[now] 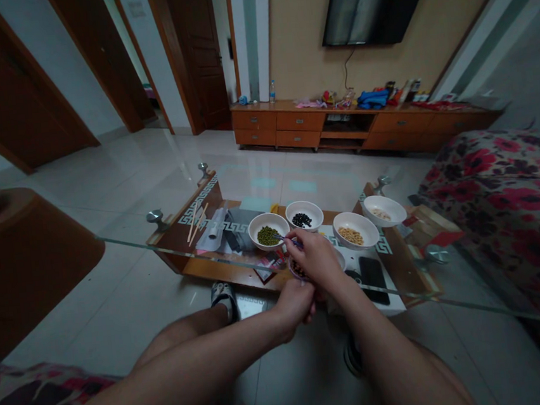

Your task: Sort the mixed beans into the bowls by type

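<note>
My right hand [316, 258] is closed around a thin spoon [293, 241] with a bluish handle. Its tip reaches the green beans [267, 235] in a white bowl [252, 233]. Below it, my left hand [296, 305] is curled at the glass table's near edge; whatever it grips is hidden. Partly covered by my right hand, another white bowl [340, 260] holds dark brown pieces [297, 268]. Behind stands a bowl [303, 205] of black beans [301, 220]. Further right are a bowl [373, 234] of yellowish beans [350, 236] and one [397, 210] with pale pieces [381, 215].
A black phone [373, 280] lies at the right of the glass table [131, 244]. Wooden chopsticks [197, 223] lie at the left. A floral-covered seat [507, 186] stands to the right, and a low TV cabinet [298, 129] lines the far wall.
</note>
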Motion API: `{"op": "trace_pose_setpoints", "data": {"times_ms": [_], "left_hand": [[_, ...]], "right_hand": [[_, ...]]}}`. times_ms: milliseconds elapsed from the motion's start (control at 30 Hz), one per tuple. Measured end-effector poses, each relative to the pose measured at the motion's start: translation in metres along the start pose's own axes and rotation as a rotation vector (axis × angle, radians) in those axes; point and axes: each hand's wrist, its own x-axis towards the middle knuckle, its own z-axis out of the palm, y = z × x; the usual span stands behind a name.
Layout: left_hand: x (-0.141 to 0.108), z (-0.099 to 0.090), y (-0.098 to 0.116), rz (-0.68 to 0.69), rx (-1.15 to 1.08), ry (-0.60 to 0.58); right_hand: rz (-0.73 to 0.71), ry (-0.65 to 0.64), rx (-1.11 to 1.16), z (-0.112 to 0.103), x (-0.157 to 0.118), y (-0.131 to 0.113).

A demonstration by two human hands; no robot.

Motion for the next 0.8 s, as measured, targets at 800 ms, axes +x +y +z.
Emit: {"op": "trace_pose_setpoints", "data": {"times_ms": [800], "left_hand": [[0.007, -0.001, -0.007, 0.014, 0.001, 0.000]], "right_hand": [[0.071, -0.161, -0.188, -0.040, -0.036, 0.062]]}}
